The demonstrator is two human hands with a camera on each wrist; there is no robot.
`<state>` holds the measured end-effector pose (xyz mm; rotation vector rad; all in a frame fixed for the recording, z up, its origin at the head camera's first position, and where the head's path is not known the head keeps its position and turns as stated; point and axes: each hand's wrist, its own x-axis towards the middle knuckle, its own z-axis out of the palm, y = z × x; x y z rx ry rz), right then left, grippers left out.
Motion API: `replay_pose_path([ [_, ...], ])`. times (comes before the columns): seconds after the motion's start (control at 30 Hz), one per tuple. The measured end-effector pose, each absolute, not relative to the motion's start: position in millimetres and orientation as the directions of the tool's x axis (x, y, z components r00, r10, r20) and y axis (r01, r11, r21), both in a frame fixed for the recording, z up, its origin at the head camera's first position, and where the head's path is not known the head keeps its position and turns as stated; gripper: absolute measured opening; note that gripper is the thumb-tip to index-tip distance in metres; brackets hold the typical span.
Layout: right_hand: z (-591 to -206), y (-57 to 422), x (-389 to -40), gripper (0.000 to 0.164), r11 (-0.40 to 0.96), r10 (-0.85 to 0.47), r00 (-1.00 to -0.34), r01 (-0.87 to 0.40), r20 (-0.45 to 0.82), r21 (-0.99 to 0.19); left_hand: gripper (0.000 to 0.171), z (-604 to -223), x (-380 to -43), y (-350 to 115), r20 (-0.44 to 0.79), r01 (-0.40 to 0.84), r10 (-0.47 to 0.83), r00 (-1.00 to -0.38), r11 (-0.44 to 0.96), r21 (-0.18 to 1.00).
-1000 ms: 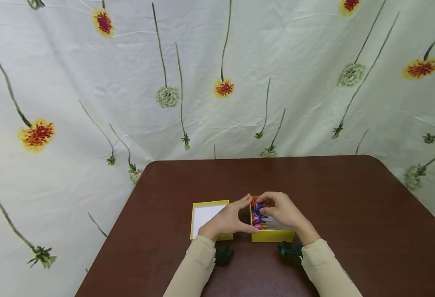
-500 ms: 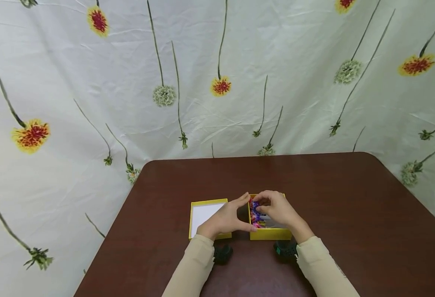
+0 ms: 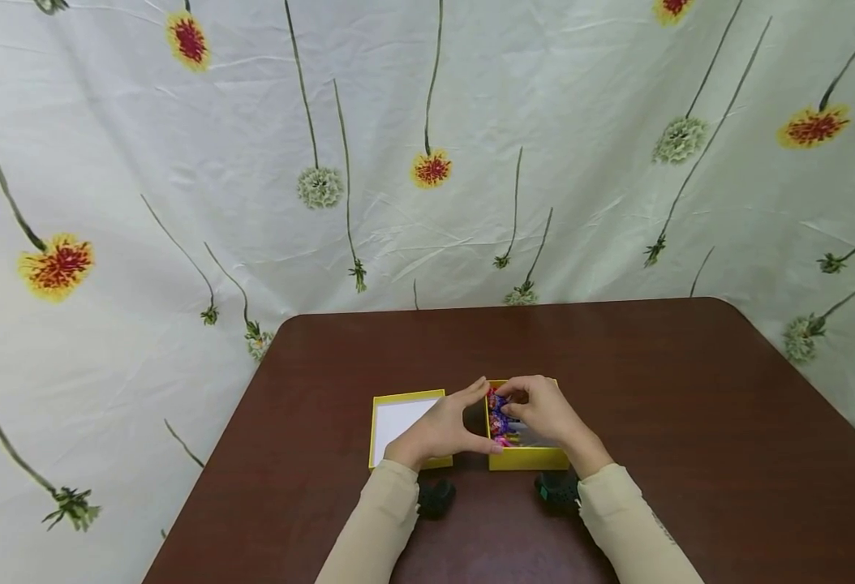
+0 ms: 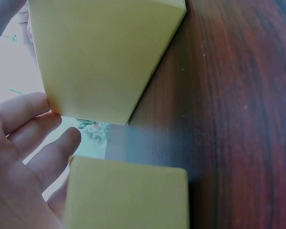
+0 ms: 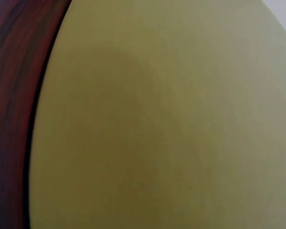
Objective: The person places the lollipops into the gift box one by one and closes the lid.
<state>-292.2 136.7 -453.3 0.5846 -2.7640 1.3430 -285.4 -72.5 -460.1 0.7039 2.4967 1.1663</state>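
Note:
A yellow box [image 3: 528,460] stands on the table with small, brightly wrapped candies [image 3: 500,426] along its left side, purple, red and pink. My left hand [image 3: 436,434] spans the box's left end, thumb at the near corner and fingers at the far one; in the left wrist view its fingertips touch the box's corner [image 4: 86,71]. Inside the box, my right hand [image 3: 547,414] has curled fingers and pinches a purple-wrapped candy, mostly covered by the fingertips. The right wrist view holds only the box's yellow wall [image 5: 157,119] and some table.
Left of the box lies a yellow-edged lid [image 3: 401,423], white inside facing up, partly under my left forearm. Its yellow side [image 4: 128,195] is close below the left hand in the left wrist view. A flowered cloth [image 3: 398,235] hangs behind the dark brown table [image 3: 654,381].
My right fingers have shifted slightly left and settled among the candies. My left hand keeps its place at the box. The whole head view has drifted a little.

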Motion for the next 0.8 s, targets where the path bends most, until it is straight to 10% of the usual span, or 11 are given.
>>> replay_pose_path([
  [0.8, -440.7, 137.3, -282.7, 0.025, 0.616, -0.336, -0.927, -0.349, 0.165, -0.706, 0.103, -454.8, -284.8, -77.2, -0.044, 0.339, 0.567, -0.822, 0.55, 0.764],
])
